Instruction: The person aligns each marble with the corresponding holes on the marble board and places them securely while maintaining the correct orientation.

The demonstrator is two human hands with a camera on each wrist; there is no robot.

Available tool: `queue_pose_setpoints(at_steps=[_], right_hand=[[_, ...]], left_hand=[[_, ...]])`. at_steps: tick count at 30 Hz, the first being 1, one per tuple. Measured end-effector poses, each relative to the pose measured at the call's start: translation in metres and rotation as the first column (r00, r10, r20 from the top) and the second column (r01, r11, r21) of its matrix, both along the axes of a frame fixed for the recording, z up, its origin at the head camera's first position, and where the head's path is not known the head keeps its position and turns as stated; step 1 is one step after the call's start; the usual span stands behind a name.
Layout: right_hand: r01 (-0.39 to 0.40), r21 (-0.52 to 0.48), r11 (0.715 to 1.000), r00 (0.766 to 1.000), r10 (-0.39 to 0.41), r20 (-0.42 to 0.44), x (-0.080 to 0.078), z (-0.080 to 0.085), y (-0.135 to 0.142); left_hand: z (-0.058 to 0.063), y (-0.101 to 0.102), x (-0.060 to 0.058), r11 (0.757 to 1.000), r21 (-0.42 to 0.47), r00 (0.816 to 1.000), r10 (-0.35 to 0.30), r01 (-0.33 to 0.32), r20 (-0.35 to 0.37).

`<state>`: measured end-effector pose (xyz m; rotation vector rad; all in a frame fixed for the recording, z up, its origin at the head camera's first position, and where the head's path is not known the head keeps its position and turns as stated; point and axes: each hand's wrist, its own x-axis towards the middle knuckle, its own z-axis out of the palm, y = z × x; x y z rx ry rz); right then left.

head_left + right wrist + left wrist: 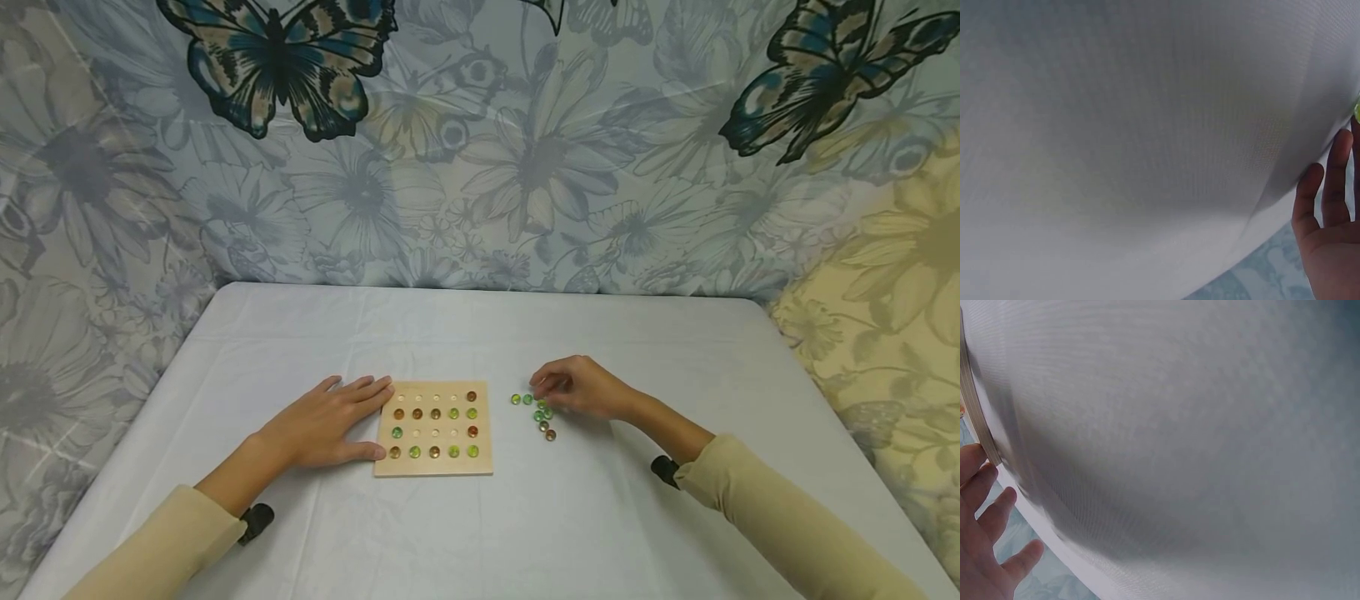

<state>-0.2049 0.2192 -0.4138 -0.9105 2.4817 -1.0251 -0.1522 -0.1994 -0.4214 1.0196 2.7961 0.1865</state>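
Note:
My left hand lies at the left side of a pale wooden board, fingers spread and straight. Its fingertips touch the back left corner and its thumb the front left. Brown and green glass beads sit in several of the board's round hollows; other hollows are bare. To the right, my right hand bends its fingers down over a small group of loose glass beads. In the right wrist view a green bead shows by a fingertip at the frame's edge; whether it is pinched cannot be seen.
A white cloth covers the table. Patterned fabric with flowers and butterflies hangs behind and at both sides. A dark wrist camera sits under the left cuff, and another under the right.

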Motion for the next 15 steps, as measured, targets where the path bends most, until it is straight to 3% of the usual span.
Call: queue_pose_setpoints(at_steps=[15], right_hand=[[0.015,0.005,1.0,1.0,-0.015,-0.016,0.0,-0.0019,-0.0007]], left_hand=[[-0.0011,-0.0009,-0.0003,1.0,0.004,1.0,-0.007,0.008,-0.006]])
